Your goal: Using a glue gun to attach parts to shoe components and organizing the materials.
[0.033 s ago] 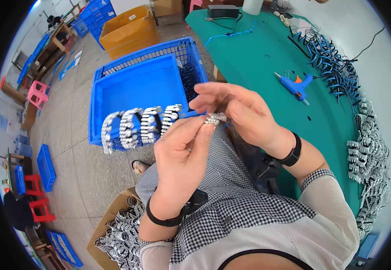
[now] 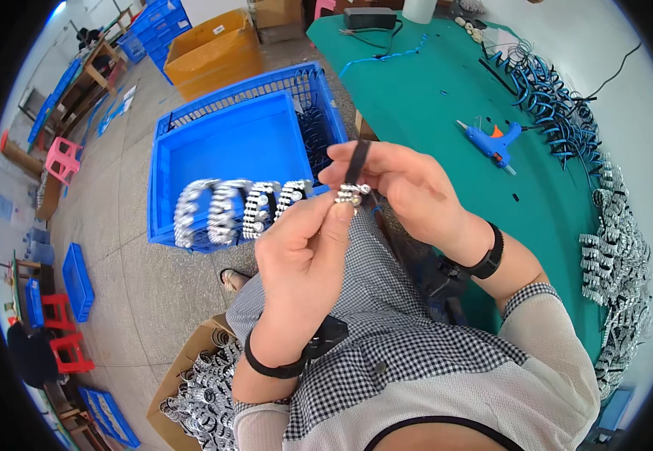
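My left hand (image 2: 304, 255) is closed, thumb and fingers pinching one end of a silver-and-black coil strand (image 2: 349, 194). Shiny silver, bead-like bits line the coil, which trails left from my fingers in several wide loops (image 2: 225, 212) over the blue crate's front edge. A short black strip (image 2: 357, 161) stands up from the pinched end. My right hand (image 2: 409, 180) is curved around that end, thumb apart from the fingers. The strip passes in front of its fingertips; whether they touch it I cannot tell.
A blue tray (image 2: 228, 143) sits in a blue crate (image 2: 326, 90). On the green table (image 2: 409, 98) lie a blue glue gun (image 2: 492, 143), blue-black coils (image 2: 559, 113) and silver coils (image 2: 616, 263). A cardboard box (image 2: 162, 376) of similar coils stands below my left arm.
The black strip now stands up at the pinched end, in front of my right fingertips. The hanging loops have swung slightly to the right and turned. Both hands have barely moved.
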The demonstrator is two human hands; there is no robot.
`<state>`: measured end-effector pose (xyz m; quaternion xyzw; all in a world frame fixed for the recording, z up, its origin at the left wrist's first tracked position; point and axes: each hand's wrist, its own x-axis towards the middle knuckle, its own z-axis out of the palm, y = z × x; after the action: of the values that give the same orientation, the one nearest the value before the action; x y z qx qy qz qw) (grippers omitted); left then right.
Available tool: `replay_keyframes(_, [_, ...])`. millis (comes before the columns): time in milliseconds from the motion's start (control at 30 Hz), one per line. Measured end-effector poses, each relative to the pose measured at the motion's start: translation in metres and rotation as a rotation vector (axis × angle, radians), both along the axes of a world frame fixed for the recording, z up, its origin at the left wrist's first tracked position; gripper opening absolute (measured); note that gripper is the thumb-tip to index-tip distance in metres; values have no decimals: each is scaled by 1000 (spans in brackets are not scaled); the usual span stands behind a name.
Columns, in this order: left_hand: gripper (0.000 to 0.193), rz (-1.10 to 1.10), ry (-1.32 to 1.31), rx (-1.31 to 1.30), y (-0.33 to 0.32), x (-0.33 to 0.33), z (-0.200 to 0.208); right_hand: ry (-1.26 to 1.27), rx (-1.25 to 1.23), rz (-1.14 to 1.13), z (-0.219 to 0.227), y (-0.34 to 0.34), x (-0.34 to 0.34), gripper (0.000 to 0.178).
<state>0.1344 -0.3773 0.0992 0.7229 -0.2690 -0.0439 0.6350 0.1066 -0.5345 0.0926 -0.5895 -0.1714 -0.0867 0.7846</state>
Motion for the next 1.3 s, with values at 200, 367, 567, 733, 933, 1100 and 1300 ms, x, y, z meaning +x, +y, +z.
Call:
replay_keyframes(200, [21,-92,363,-201,-24,-1,7,-77,-146,-263,-10,-14,-11,32])
replay_keyframes(367, [19,-19,194,-171,-34,-2,-7,-229,-341,-548,-10,-14,-6,12])
replay_keyframes(567, [22,41,150,-172,-38,-2,-9,-417,-567,-715,-8,-14,-4,15])
replay_keyframes(733, [19,-4,257,-139,-28,1,-5,-672,-757,-795,-15,-13,0,19])
replay_keyframes(933, [20,-69,310,-145,-21,9,-6,-854,-843,-762,-16,-17,11,23])
replay_keyframes(1100, [20,-173,432,-163,-20,15,-3,-909,-893,-705,-12,-28,11,26])
replay_keyframes(1300, [21,-103,244,-43,-28,32,-10,-816,-1112,-686,-8,-36,0,35])
